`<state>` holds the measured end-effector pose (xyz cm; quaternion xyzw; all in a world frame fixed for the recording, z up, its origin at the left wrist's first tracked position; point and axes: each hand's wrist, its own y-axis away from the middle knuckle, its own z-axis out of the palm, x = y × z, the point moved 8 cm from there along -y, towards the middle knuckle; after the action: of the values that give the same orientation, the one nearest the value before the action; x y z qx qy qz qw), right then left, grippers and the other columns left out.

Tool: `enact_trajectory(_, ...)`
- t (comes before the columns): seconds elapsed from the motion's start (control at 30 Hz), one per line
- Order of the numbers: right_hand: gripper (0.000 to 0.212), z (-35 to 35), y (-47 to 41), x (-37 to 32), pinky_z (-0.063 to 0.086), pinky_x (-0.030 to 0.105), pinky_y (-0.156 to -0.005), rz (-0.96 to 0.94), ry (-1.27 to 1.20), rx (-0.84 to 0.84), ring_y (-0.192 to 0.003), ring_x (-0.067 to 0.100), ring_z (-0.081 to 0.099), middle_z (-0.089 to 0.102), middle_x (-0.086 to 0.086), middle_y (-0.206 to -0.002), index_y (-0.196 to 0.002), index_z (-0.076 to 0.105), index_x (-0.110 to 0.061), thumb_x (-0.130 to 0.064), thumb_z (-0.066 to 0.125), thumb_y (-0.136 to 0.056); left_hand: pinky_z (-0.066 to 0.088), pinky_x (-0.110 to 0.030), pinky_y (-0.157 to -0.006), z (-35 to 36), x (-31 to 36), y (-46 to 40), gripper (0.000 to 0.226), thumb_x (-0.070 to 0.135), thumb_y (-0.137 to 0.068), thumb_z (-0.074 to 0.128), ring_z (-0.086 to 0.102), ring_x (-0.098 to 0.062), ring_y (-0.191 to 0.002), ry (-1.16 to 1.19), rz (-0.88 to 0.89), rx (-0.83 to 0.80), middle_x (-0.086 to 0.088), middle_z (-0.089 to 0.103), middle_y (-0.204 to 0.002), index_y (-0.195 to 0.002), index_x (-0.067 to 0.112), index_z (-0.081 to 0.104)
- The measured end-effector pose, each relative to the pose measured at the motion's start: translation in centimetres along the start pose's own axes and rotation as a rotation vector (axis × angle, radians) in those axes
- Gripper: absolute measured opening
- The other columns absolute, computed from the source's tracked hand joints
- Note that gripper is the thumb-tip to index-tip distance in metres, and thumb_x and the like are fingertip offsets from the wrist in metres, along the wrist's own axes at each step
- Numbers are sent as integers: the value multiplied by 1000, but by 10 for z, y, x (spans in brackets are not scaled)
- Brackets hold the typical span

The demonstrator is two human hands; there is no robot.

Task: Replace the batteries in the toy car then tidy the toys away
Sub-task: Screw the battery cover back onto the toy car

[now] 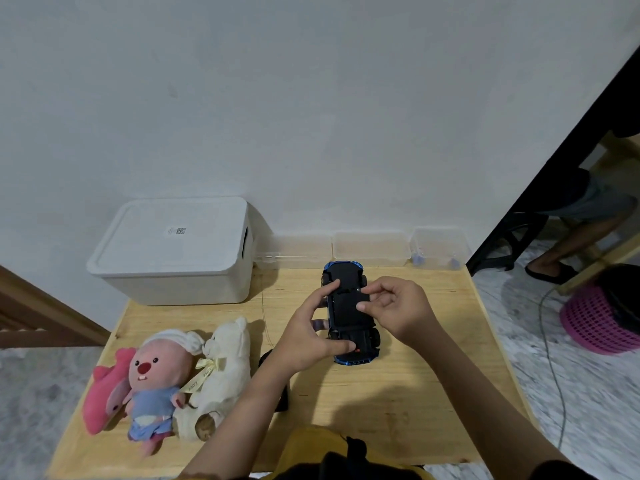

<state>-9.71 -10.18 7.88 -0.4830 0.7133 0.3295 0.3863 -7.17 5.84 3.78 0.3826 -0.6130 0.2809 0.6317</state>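
Observation:
A blue toy car (pixel 350 315) is upside down above the wooden table (pixel 415 393), its black underside facing me. My left hand (pixel 308 336) grips its left side, thumb near the rear by a small red switch, index finger on the underside. My right hand (pixel 398 308) holds the right side, thumb and forefinger pinching at the middle panel of the underside. No batteries show. Three soft toys lie at the left: a pink one (pixel 104 393), a beaver doll in blue (pixel 156 379) and a cream bear (pixel 221 372).
A lidded white storage box (pixel 173 251) stands at the back left. Clear plastic containers (pixel 370 249) line the wall behind the car. A dark object (pixel 282 396) lies partly hidden under my left forearm. A pink basket (pixel 595 323) and another person's legs are on the floor to the right.

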Motion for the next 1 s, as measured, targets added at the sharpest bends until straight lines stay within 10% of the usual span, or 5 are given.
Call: enact_trajectory(1.0,17,1,-5,-5,48,16,-61,60,-147,-110,-55,2,57,61,4,-67,-79,66,-16,-2,75,-75,54,-24,-76,4,5,6,91,2,-62,80,62,-20,-96,-26,34,-3,5,48,-131,-133,45,42)
